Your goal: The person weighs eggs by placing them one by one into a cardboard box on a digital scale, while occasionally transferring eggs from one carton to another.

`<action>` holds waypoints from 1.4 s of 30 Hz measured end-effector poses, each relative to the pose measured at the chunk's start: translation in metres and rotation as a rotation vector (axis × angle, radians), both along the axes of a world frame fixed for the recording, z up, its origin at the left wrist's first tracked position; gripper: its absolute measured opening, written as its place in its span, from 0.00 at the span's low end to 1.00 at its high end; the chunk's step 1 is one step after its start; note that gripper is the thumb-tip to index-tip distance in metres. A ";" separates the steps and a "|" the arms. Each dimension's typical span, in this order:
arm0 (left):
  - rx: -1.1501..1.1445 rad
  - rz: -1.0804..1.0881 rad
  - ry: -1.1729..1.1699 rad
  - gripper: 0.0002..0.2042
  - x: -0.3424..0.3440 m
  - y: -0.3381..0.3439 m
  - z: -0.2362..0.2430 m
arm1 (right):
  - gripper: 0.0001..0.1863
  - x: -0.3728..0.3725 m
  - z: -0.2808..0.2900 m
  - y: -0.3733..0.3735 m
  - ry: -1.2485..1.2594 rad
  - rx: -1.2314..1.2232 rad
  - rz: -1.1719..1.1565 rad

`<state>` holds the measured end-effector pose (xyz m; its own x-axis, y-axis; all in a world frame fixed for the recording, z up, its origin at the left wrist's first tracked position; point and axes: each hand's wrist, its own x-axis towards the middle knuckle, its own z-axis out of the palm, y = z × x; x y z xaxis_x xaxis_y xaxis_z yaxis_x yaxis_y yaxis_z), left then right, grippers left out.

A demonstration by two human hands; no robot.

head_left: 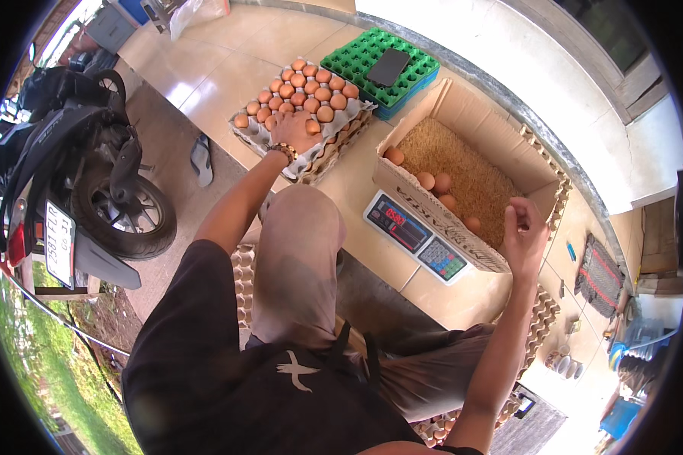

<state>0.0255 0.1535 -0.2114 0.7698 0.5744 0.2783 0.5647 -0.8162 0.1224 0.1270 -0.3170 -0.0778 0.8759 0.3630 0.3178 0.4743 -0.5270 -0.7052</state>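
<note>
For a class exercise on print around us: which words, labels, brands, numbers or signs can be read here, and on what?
Texts are described, not copied.
Motorcycle: legible dark letters and digits on its white plate.
Scale: red digits on the display; keys bear marks too small to read.
Cardboard box: dark lettering on its near wall.
Dark shirt: white bird-like figure.

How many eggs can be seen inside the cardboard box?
5 eggs are visible in the cardboard box: one at the left end, three grouped along the near wall, and one farther right. More may be hidden behind that wall.
</note>
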 end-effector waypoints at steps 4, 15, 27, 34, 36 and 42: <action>-0.055 -0.005 0.086 0.21 0.007 0.001 0.007 | 0.07 0.001 -0.001 -0.001 -0.014 -0.022 -0.011; -0.205 -0.076 0.234 0.26 0.031 0.036 0.021 | 0.07 0.002 0.009 -0.013 -0.044 0.040 -0.057; -0.998 -0.558 -0.100 0.17 0.065 -0.084 0.207 | 0.07 -0.003 0.017 -0.012 -0.061 0.102 -0.046; -0.076 -0.896 0.232 0.19 0.128 -0.213 0.149 | 0.07 0.002 0.014 -0.026 -0.059 0.145 -0.089; 0.350 -0.893 0.426 0.22 0.144 -0.221 0.121 | 0.07 0.003 0.016 -0.026 -0.057 0.135 -0.095; 0.341 -0.912 0.835 0.28 0.160 -0.205 0.084 | 0.07 0.010 0.017 -0.029 -0.061 0.125 -0.071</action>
<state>0.1850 -0.0515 -0.1270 0.8564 -0.2547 -0.4490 -0.4085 -0.8662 -0.2878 0.1375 -0.3457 -0.0610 0.8757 0.2551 0.4101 0.4829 -0.4711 -0.7382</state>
